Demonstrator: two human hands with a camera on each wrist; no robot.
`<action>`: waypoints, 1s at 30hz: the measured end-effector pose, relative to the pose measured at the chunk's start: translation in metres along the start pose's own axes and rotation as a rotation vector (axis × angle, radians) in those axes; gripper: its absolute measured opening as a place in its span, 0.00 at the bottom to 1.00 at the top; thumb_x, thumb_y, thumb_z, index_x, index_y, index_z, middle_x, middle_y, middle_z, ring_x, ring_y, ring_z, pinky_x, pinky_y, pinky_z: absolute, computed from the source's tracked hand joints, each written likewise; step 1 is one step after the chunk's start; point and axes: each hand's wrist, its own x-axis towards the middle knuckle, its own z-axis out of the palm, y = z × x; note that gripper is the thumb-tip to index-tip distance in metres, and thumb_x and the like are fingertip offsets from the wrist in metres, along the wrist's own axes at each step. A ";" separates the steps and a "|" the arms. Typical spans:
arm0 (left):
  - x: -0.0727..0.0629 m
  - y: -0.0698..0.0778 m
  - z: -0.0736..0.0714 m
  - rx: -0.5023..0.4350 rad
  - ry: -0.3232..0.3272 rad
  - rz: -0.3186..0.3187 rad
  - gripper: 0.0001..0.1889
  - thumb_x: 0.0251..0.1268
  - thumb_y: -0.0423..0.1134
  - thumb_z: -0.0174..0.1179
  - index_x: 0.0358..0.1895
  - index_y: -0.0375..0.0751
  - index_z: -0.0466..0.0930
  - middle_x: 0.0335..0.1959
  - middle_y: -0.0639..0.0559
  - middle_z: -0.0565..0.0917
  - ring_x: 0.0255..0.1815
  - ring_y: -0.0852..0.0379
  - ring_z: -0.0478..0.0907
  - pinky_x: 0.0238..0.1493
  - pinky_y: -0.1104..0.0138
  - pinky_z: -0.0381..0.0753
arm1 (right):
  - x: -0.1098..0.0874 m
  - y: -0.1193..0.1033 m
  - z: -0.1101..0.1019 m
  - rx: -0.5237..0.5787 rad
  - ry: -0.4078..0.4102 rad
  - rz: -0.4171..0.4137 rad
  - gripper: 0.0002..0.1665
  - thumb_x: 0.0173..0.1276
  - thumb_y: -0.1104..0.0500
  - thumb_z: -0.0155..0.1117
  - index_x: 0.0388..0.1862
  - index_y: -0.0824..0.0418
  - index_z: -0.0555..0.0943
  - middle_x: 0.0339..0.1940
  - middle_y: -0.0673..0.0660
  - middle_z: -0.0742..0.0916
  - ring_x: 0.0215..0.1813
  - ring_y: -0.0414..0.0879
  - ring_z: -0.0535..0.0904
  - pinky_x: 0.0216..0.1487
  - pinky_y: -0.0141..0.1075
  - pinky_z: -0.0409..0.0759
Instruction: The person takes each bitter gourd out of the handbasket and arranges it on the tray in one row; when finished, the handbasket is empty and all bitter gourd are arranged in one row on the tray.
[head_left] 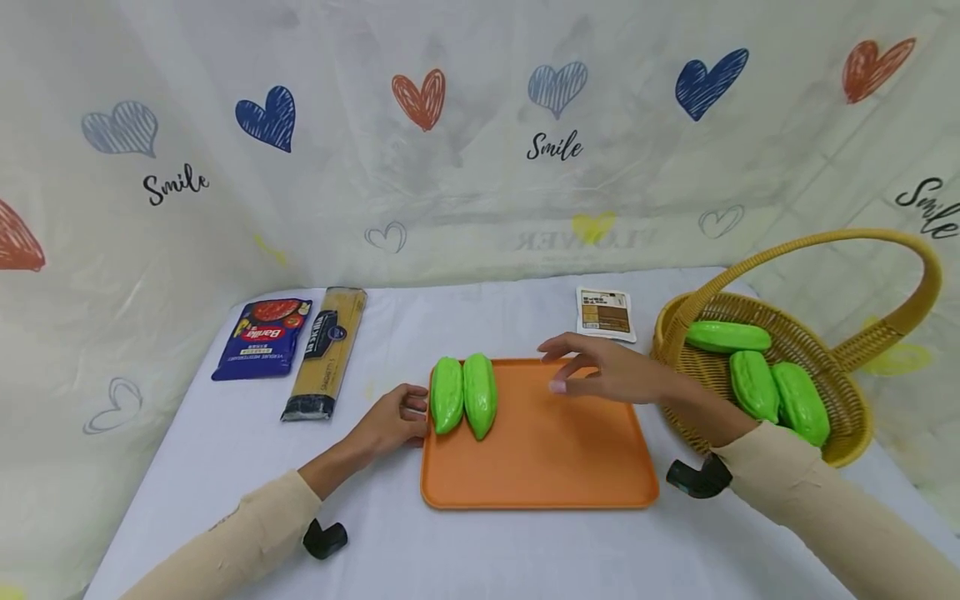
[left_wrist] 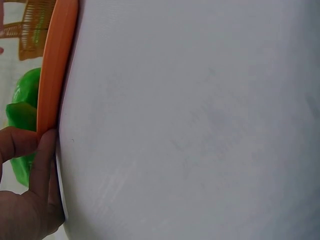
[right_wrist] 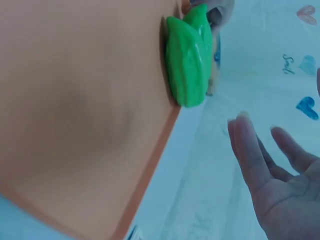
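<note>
My left hand pinches the left rim of an orange tray; the left wrist view shows thumb and finger on either side of that rim. Two bright green, ridged, pointed fruit-like pieces lie side by side at the tray's left end, a left one and a right one. Over the tray's upper right part hovers my right hand, fingers apart and holding nothing. In the right wrist view this hand is away from the green pieces.
At the right stands a wicker basket with a tall arched handle, holding several similar green pieces. Behind the tray lies a small white-and-brown packet. Toward the left are a spaghetti pack and a blue Barilla pouch.
</note>
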 end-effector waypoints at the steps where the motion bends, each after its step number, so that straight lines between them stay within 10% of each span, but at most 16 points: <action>1: 0.000 0.000 0.000 -0.002 0.001 -0.003 0.33 0.56 0.29 0.65 0.68 0.36 0.68 0.56 0.40 0.75 0.52 0.48 0.79 0.44 0.63 0.89 | -0.004 0.001 -0.003 0.004 -0.010 0.003 0.33 0.70 0.50 0.66 0.71 0.52 0.69 0.66 0.56 0.78 0.59 0.48 0.82 0.61 0.45 0.81; 30: 0.003 -0.003 -0.001 0.005 0.006 -0.015 0.33 0.56 0.29 0.65 0.68 0.38 0.68 0.56 0.42 0.76 0.51 0.51 0.79 0.44 0.62 0.89 | -0.119 0.035 -0.072 -0.061 -0.063 -0.021 0.27 0.74 0.64 0.56 0.71 0.61 0.68 0.64 0.52 0.81 0.62 0.41 0.80 0.55 0.30 0.83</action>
